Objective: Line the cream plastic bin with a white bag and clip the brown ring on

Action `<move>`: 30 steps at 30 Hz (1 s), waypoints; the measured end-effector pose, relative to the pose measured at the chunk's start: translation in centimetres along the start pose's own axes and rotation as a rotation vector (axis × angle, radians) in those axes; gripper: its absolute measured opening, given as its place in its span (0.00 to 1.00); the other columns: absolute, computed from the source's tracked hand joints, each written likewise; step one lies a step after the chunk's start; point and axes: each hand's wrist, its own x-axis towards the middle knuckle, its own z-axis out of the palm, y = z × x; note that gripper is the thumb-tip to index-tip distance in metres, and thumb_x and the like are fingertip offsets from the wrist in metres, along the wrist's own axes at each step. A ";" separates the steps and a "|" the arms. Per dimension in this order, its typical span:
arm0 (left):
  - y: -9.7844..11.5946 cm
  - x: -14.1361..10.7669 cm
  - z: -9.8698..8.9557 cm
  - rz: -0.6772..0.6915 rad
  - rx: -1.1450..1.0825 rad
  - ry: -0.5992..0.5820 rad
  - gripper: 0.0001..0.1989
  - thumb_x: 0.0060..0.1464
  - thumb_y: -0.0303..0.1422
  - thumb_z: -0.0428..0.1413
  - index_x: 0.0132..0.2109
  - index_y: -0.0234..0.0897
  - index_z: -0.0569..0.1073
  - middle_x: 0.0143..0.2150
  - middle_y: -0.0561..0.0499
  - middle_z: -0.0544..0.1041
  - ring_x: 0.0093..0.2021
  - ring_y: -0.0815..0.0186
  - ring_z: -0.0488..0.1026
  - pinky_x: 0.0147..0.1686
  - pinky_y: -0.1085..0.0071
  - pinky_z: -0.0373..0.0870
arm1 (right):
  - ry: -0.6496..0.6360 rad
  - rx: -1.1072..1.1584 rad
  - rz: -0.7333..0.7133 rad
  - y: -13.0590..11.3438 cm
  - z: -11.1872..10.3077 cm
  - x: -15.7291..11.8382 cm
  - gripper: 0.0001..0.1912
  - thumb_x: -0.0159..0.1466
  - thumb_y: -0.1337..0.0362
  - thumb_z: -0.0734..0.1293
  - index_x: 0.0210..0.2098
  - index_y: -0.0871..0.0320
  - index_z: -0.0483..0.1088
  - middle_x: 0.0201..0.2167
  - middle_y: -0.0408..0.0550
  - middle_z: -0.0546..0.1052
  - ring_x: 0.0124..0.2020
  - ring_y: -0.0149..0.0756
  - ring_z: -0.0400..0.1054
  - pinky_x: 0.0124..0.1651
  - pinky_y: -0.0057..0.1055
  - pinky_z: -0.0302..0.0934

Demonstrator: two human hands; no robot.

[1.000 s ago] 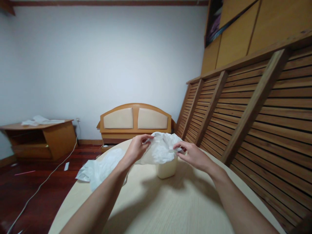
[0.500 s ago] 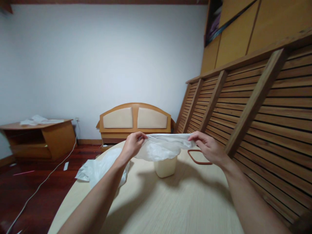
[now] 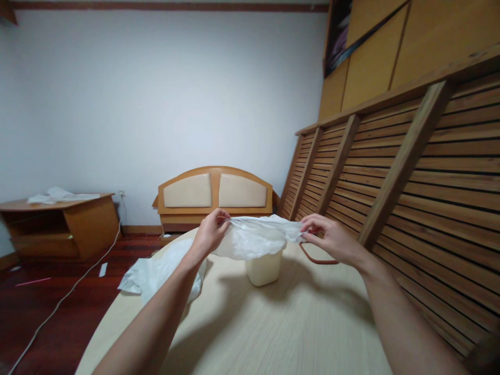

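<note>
A thin white plastic bag [image 3: 255,242] is stretched between my two hands, with its edge pulled taut. My left hand [image 3: 214,229] pinches the bag's left end, and my right hand [image 3: 321,232] pinches the right end. Below the bag a small cream-coloured bin [image 3: 263,270] stands upright on the table [image 3: 281,323]. The sagging plastic covers the bin's top, so its rim is hidden; whether any of the bag is inside I cannot tell. A brown rounded ring frame [image 3: 318,258] lies flat on the table beyond my right hand, which partly covers it.
More crumpled white plastic bags [image 3: 160,271] lie at the table's left edge, beside my left forearm. A slatted wooden panel [image 3: 410,198] leans along the right. Behind stands a headboard [image 3: 214,194]. On the left are a low cabinet [image 3: 86,226] and a cable [image 3: 76,284] on the floor.
The bag's top edge, nearly straight before, now dips and bunches toward the right. My right hand has shifted its fingers on the bag's edge. The bin stays in place.
</note>
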 end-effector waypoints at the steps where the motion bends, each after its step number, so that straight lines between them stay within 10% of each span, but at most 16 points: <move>1: -0.1 0.0 0.0 -0.005 0.001 0.002 0.07 0.52 0.34 0.56 0.39 0.37 0.72 0.39 0.47 0.81 0.41 0.62 0.78 0.44 0.67 0.71 | 0.036 0.042 0.021 0.1 -0.2 -0.1 0.10 0.64 0.56 0.67 0.35 0.57 0.72 0.45 0.52 0.75 0.39 0.38 0.71 0.44 0.37 0.67; 13: 2.5 -0.9 -1.0 0.036 0.077 -0.394 0.15 0.55 0.36 0.55 0.44 0.32 0.79 0.41 0.44 0.82 0.39 0.60 0.76 0.39 0.70 0.69 | 0.735 0.205 0.132 3.0 -2.6 0.4 0.08 0.57 0.59 0.69 0.33 0.52 0.67 0.30 0.45 0.74 0.32 0.40 0.71 0.35 0.35 0.68; 21: 3.5 -1.6 -2.2 -0.003 0.381 -0.589 0.11 0.54 0.36 0.54 0.38 0.34 0.77 0.35 0.47 0.80 0.36 0.61 0.73 0.34 0.71 0.63 | 0.682 0.278 0.196 5.3 -3.0 0.1 0.08 0.59 0.62 0.66 0.40 0.51 0.68 0.35 0.48 0.77 0.39 0.42 0.74 0.47 0.41 0.70; 30: 2.0 -1.5 -4.2 -0.058 0.260 -0.501 0.09 0.55 0.38 0.55 0.40 0.37 0.72 0.32 0.50 0.77 0.31 0.64 0.72 0.29 0.73 0.62 | 0.743 0.221 0.298 8.6 -3.6 -0.5 0.07 0.57 0.64 0.66 0.35 0.51 0.66 0.33 0.48 0.78 0.35 0.42 0.75 0.41 0.40 0.73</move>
